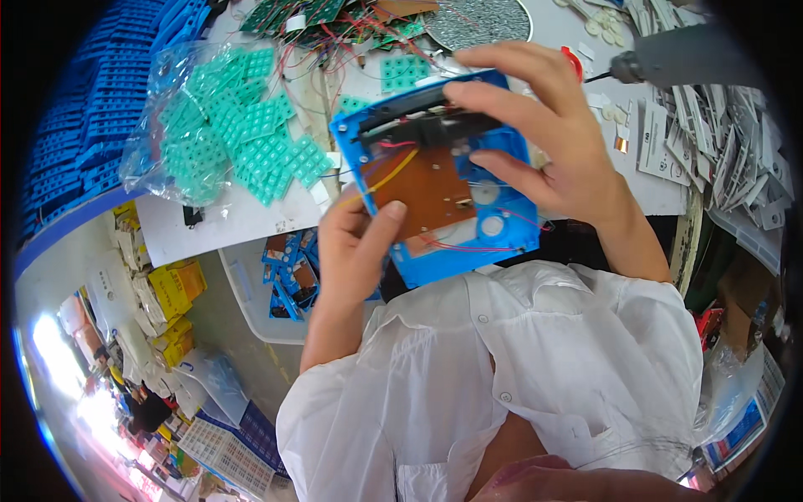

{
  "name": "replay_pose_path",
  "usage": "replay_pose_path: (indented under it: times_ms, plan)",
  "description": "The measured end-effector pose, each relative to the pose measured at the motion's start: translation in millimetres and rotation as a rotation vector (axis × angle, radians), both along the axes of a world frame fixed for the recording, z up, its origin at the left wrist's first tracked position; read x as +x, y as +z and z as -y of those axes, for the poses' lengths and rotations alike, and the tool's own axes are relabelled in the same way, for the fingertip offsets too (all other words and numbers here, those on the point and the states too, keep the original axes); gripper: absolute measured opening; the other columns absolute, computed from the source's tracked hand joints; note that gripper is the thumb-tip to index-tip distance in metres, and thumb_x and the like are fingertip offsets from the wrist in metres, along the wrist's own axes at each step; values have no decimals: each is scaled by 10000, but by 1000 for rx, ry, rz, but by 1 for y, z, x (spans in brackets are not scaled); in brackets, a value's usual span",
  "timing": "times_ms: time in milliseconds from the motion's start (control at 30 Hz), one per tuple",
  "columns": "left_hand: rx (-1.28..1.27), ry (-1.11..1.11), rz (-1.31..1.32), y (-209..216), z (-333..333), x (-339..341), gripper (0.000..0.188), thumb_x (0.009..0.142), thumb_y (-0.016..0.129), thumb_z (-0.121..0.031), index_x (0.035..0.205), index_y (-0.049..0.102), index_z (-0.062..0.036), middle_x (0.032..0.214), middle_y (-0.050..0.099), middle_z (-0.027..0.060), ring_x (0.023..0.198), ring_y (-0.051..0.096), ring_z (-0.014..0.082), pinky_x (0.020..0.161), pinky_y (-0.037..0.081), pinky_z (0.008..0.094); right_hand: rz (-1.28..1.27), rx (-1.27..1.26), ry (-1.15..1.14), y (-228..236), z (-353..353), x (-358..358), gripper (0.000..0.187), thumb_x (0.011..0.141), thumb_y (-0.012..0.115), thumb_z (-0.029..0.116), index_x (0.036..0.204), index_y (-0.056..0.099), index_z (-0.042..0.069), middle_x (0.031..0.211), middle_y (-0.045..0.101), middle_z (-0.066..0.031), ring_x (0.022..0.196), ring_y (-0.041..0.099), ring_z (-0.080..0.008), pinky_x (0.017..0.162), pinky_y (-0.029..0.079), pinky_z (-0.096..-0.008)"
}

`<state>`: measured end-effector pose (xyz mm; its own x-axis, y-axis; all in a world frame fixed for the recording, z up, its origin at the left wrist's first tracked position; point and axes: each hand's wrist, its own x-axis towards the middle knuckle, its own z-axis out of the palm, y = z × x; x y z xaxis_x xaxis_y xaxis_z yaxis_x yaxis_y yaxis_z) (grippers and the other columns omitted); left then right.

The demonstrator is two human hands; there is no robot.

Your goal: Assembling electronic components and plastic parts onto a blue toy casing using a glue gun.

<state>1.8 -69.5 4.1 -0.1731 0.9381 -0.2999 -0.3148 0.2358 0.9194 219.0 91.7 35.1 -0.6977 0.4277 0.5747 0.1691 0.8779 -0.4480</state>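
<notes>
I hold a blue plastic housing (512,230) up above the table's near edge, tilted, its inside facing me. Inside it sit a brown circuit board (418,192), a black strip along the far edge, and thin red and yellow wires. My left hand (360,243) grips the housing's left side, thumb over the board's edge. Around the far right corner curls my right hand (552,125), its fingers on the black strip and its thumb over the blue inside. The undersides of the housing and some left fingertips are hidden.
Green rubber keypads (242,125) spill from a clear bag. Beyond lie tangled wires, circuit boards and a round tray of screws (527,23). A grey powered screwdriver (686,60) points in from the right, near piled white parts (728,134). Blue housings (75,109) stack at left; a bin (251,314) sits below.
</notes>
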Motion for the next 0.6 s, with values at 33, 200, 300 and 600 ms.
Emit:
replay_pose_path:
  times_ms: [33, 200, 300, 600]
  plan:
    - [-20, 39, 30, 6, 5, -8, 317, 992, 629, -46, 1294, 625, 50, 1125, 703, 82, 975, 645, 98, 830, 520, 244, 12, -16, -7, 9, 2, -2, 520, 738, 806, 88, 1244, 687, 62, 1322, 639, -151, 1218, 569, -374, 1008, 461, -462]
    - [-31, 111, -203, 7, 49, -72, 314, 985, 653, -61, 1278, 638, 51, 1125, 704, 76, 999, 644, 100, 815, 517, 242, -337, 84, 10, 22, 0, 51, 414, 835, 695, 7, 1237, 614, -45, 1238, 638, -249, 1077, 623, -375, 897, 530, -490]
    - [-184, -32, -589, 38, 80, -116, 332, 958, 673, -46, 1277, 654, 42, 1090, 711, 62, 978, 645, 109, 800, 522, 258, -591, 133, -243, 15, -7, 83, 356, 913, 611, -47, 1260, 551, -103, 1244, 606, -302, 1064, 624, -380, 867, 569, -519]
    - [-945, -145, -423, -130, 283, -302, 247, 970, 656, -139, 1188, 691, -27, 824, 689, -1, 644, 613, 96, 591, 503, 265, -687, 386, -196, 38, -41, 69, 497, 871, 700, -57, 1321, 489, -75, 1306, 563, -283, 1143, 585, -373, 891, 564, -509]
